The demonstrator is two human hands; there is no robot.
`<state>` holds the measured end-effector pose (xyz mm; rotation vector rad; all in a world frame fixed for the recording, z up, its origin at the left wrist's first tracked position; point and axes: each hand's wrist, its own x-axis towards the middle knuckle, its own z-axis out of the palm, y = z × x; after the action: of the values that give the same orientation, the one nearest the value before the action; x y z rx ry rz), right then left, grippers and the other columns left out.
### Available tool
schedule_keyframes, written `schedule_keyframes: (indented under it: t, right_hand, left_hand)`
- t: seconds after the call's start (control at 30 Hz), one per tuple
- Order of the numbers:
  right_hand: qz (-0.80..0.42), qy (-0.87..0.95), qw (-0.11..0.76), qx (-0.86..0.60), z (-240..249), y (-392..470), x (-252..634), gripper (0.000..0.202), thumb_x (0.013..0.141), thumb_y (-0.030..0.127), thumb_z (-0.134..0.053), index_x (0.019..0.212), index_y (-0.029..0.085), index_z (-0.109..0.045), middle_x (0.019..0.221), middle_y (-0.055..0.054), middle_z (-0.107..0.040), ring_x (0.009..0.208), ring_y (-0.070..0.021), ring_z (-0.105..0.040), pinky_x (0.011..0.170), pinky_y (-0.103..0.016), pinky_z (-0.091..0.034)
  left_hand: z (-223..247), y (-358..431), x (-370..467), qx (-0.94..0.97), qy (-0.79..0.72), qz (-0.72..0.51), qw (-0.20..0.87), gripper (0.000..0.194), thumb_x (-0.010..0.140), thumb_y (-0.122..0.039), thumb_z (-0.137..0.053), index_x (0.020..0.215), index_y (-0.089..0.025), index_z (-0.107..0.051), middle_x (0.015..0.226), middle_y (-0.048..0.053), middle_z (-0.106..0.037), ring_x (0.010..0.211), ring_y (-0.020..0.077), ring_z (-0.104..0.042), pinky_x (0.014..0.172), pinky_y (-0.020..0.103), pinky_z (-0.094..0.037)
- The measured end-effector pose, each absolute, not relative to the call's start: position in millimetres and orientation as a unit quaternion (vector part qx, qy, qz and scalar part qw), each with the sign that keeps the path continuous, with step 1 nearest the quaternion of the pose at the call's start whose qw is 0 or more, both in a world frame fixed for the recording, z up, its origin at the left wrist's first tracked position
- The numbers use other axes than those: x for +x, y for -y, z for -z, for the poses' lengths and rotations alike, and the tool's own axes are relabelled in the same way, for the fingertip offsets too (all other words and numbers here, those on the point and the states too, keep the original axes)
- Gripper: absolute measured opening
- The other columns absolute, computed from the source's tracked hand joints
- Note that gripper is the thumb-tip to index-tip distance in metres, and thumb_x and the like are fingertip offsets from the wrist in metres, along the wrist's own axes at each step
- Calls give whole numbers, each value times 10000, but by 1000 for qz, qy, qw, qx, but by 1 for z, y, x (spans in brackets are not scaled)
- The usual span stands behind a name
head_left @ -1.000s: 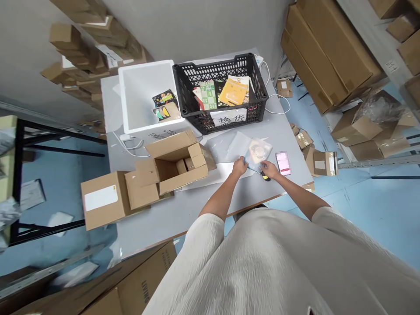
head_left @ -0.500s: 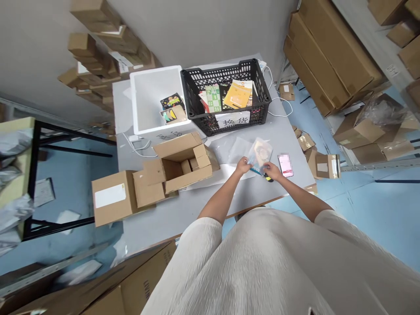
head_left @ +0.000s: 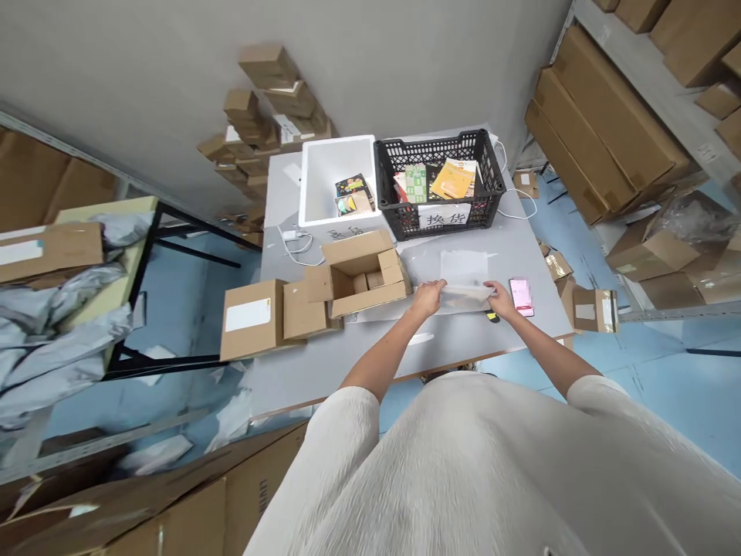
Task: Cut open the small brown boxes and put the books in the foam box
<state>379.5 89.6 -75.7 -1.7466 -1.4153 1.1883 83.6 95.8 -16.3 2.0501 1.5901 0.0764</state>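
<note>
A clear plastic bag (head_left: 463, 295) is stretched between my two hands over the grey table, near its front edge. My left hand (head_left: 430, 296) pinches the bag's left end, and my right hand (head_left: 500, 298) pinches its right end. Behind the bag lies a white translucent sheet (head_left: 464, 266). A small black and yellow object (head_left: 492, 316) sits just below my right hand. To the right of that hand lies a phone (head_left: 522, 296) with a pink screen. An open cardboard box (head_left: 367, 282) stands left of my left hand.
A black crate (head_left: 444, 216) with booklets and a white foam box (head_left: 337, 181) stand at the table's back. Closed cartons (head_left: 248, 318) sit on the left. White cables (head_left: 298, 251) lie on the table (head_left: 347, 363). Shelving with packages flanks both sides.
The view has shifted, with the table now further right. The patterned packet between my hands has given way to a clear bag drawn out flat, and my hands are further apart.
</note>
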Motion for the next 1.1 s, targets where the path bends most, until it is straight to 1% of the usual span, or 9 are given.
schedule_keyframes:
  t: [0.17, 0.37, 0.5, 0.6, 0.77, 0.87, 0.97, 1.03, 1.1]
  right_hand:
    - [-521, 573, 241, -585, 71, -62, 364, 468, 674, 157, -561, 1070, 231, -801, 1191, -63, -814, 1151, -265, -734, 1104, -448, -565]
    - [-514, 571, 223, -601, 67, -48, 350, 297, 848, 229, -573, 999, 252, -827, 1159, -50, -830, 1137, -253, -739, 1111, -441, -559]
    - [-501, 598, 180, -599, 64, -52, 342, 250, 966, 390, -613, 998, 249, -817, 1137, -58, -829, 1086, -260, -750, 1034, -412, -588]
    - [-464, 657, 117, -582, 61, -56, 333, 246, 923, 451, -737, 1035, 248, -818, 1146, -74, -816, 1037, -268, -744, 984, -391, -591]
    - [-359, 765, 41, -533, 54, -61, 318, 390, 841, 357, -857, 1214, 262, -789, 1245, -101, -796, 1155, -331, -712, 1017, -397, -546]
    - [-328, 770, 11, -547, 50, -67, 316, 308, 955, 333, -745, 1249, 245, -761, 1203, -133, -805, 1118, -343, -725, 972, -389, -527]
    - [-320, 751, 9, -578, 46, -80, 324, 268, 1045, 374, -623, 1238, 245, -756, 1122, -140, -813, 1054, -343, -734, 919, -373, -506]
    - [-326, 734, 34, -595, 45, -90, 333, 284, 1058, 413, -591, 1209, 247, -766, 1069, -130, -817, 1017, -336, -731, 881, -355, -499]
    - [-329, 718, 60, -610, 44, -99, 343, 307, 1053, 440, -570, 1171, 247, -777, 1008, -108, -816, 976, -321, -723, 843, -338, -497]
  left_hand:
    - [17, -79, 74, 766, -586, -43, 262, 520, 881, 5, -513, 1283, -280, -681, 1260, 126, -744, 1274, 321, -652, 1128, 475, -416]
    - [23, -66, 69, 751, -606, -51, 258, 542, 848, 14, -521, 1274, -291, -656, 1318, 117, -707, 1356, 315, -584, 1174, 487, -377]
    - [27, -57, 69, 734, -624, -63, 260, 496, 870, 14, -507, 1233, -285, -666, 1357, 125, -693, 1377, 320, -560, 1176, 495, -392]
    - [28, -51, 69, 723, -634, -73, 264, 501, 863, 19, -518, 1228, -286, -678, 1369, 121, -702, 1392, 326, -554, 1212, 524, -380]
    - [28, -52, 68, 716, -638, -87, 270, 538, 870, 24, -521, 1273, -291, -688, 1369, 115, -717, 1426, 332, -553, 1260, 577, -359]
    - [29, -57, 74, 690, -663, -121, 264, 522, 932, -58, -587, 1404, -276, -626, 1494, 141, -629, 1489, 348, -508, 1241, 546, -403]
    - [33, -61, 85, 612, -732, -184, 235, 573, 1003, -254, -678, 1542, -224, -487, 1617, 202, -466, 1515, 381, -480, 1185, 501, -466]
    - [39, -60, 94, 566, -762, -199, 244, 529, 1045, -336, -656, 1519, -190, -474, 1553, 217, -485, 1425, 364, -564, 1141, 466, -499]
    - [47, -56, 102, 562, -753, -182, 288, 390, 1082, -312, -586, 1444, -187, -517, 1436, 182, -566, 1286, 311, -652, 1105, 429, -520]
